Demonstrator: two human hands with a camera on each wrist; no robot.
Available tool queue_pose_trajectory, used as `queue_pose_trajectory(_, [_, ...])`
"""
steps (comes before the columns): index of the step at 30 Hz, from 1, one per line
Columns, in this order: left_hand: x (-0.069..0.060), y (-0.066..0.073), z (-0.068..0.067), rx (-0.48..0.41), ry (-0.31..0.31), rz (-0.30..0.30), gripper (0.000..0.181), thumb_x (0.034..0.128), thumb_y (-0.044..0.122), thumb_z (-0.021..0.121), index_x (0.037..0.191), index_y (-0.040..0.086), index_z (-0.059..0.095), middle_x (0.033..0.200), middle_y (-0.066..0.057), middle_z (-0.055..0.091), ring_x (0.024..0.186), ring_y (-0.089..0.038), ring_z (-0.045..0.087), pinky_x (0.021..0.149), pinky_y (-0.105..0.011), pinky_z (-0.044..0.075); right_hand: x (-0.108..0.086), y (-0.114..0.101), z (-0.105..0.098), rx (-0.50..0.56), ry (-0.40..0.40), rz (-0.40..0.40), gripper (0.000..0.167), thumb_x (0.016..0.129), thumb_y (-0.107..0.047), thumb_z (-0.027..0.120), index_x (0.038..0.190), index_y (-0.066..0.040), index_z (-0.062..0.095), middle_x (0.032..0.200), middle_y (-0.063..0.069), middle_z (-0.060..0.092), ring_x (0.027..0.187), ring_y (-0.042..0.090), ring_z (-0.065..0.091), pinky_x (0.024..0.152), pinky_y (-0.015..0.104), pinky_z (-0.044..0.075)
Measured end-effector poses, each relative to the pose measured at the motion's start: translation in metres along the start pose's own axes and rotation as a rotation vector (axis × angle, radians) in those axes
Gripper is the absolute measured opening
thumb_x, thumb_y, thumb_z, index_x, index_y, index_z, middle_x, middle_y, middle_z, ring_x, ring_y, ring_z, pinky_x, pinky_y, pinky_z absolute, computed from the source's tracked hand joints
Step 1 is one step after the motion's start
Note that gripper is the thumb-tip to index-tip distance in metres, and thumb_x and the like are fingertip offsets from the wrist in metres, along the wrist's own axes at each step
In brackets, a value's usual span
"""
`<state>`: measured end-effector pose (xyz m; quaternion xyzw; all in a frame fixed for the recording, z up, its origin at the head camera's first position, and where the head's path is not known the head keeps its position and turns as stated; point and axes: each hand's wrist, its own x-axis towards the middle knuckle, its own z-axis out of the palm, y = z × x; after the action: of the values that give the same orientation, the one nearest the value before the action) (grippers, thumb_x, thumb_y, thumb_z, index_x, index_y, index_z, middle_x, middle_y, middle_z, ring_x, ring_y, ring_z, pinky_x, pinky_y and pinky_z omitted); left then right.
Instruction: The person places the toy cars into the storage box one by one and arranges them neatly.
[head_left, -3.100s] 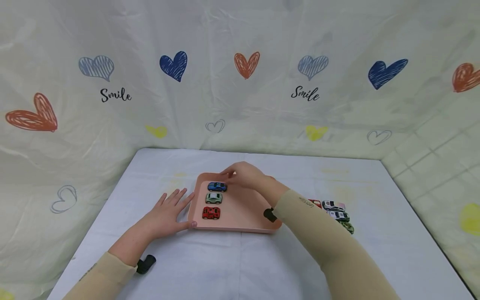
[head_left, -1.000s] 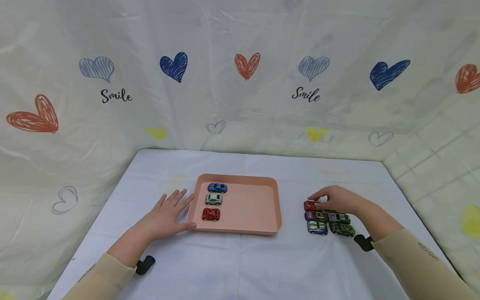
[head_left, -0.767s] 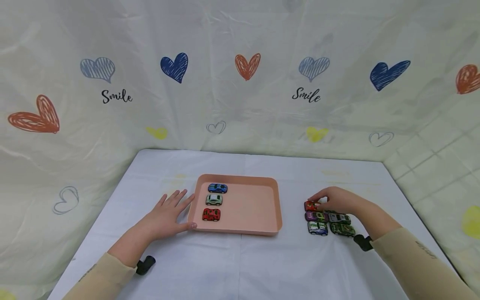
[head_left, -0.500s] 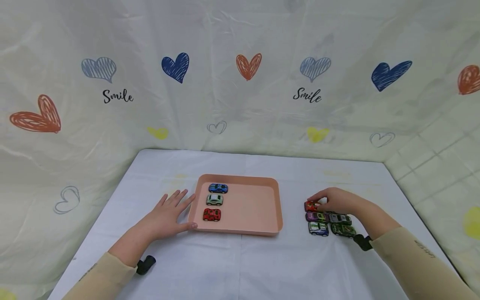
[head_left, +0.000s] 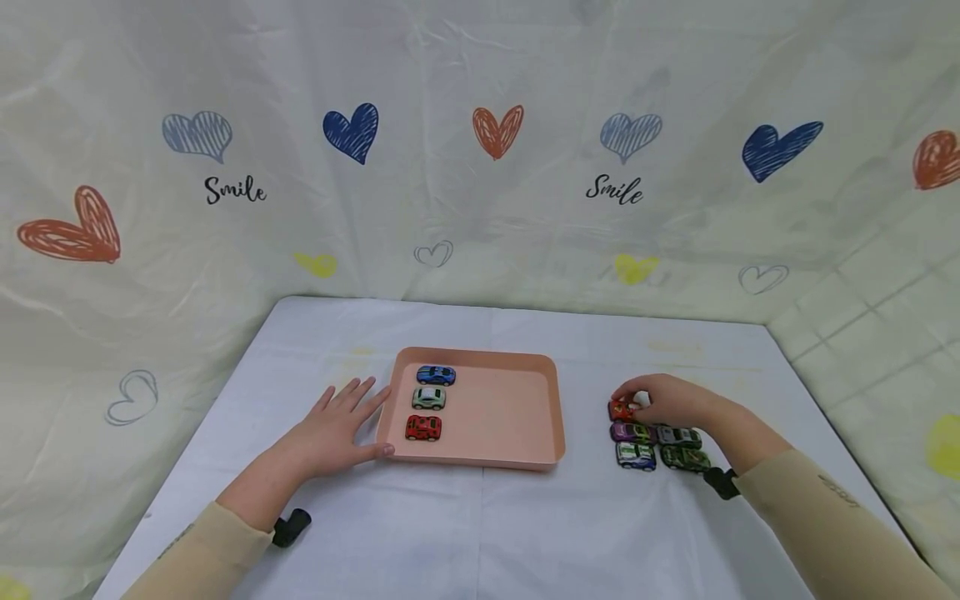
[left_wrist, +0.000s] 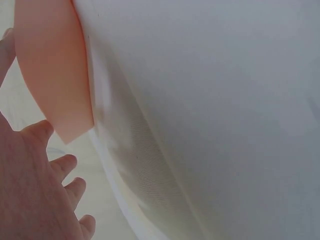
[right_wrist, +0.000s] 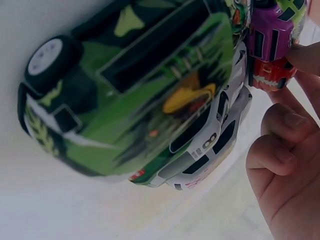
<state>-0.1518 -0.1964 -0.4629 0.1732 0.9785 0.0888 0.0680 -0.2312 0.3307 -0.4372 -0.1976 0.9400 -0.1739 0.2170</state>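
Red and glossy, the small toy car [head_left: 620,411] stood at the far left of the cluster on the right side of the white tablecloth [head_left: 480,542], just beyond the purple car [head_left: 632,432]. It looked light and stiff, a hard shell unlikely to bend under a pinch, though the slick finish could slide under a careless fingertip (and wheels, such as the green car [right_wrist: 165,95] showed, might let it roll). The best hold seemed to be across its body, low on the two long sides. The right hand [head_left: 678,404] had thumb and forefinger clamped on it, the other visible fingers curled in towards the palm, the wrist bent over the cluster and the forearm slanting in from the near right. The left hand [head_left: 330,437] gripped nothing: it lay with fingers spread apart, thumb and forefinger touching the left edge of the pink tray [head_left: 498,408].
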Motion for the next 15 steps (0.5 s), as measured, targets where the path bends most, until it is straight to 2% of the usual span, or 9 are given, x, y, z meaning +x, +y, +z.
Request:
queue_pose_trajectory(4, [0.0010,0.0004,-0.0010,0.000,0.003,0.009,0.100,0.0810,0.079,0.054,0.157,0.018,0.031,0.162,-0.015,0.023,0.148,-0.040,0.017,0.118,-0.062,0.010,0.0010,0.0025,0.0019,0.056,-0.001,0.016,0.037,0.090,-0.005,0.064,0.126,-0.012,0.067,0.124,0.012,0.063,0.074,0.017,0.048,0.060,0.031,0.043])
queue_pose_trajectory(6, [0.0012,0.0008,-0.0018,-0.001,0.004,0.009,0.100,0.0813,0.079,0.054,0.157,0.018,0.031,0.162,-0.015,0.023,0.149,-0.040,0.016,0.119,-0.062,0.010,0.0012,0.0041,0.0028,0.069,-0.002,0.007,0.037,0.090,-0.006,0.064,0.127,-0.011,0.067,0.123,0.012,0.063,0.073,0.016,0.048,0.060,0.031,0.043])
queue_pose_trajectory(15, [0.0014,-0.0015,0.0018,-0.016,0.001,0.018,0.100,0.0821,0.078,0.055,0.158,0.018,0.029,0.162,-0.015,0.023,0.149,-0.041,0.016,0.118,-0.062,0.009,0.0034,0.0067,0.0002,0.100,0.023,0.003,0.033,0.091,-0.012,0.067,0.124,-0.013,0.068,0.113,0.006,0.064,0.087,0.021,0.054,0.067,0.033,0.047])
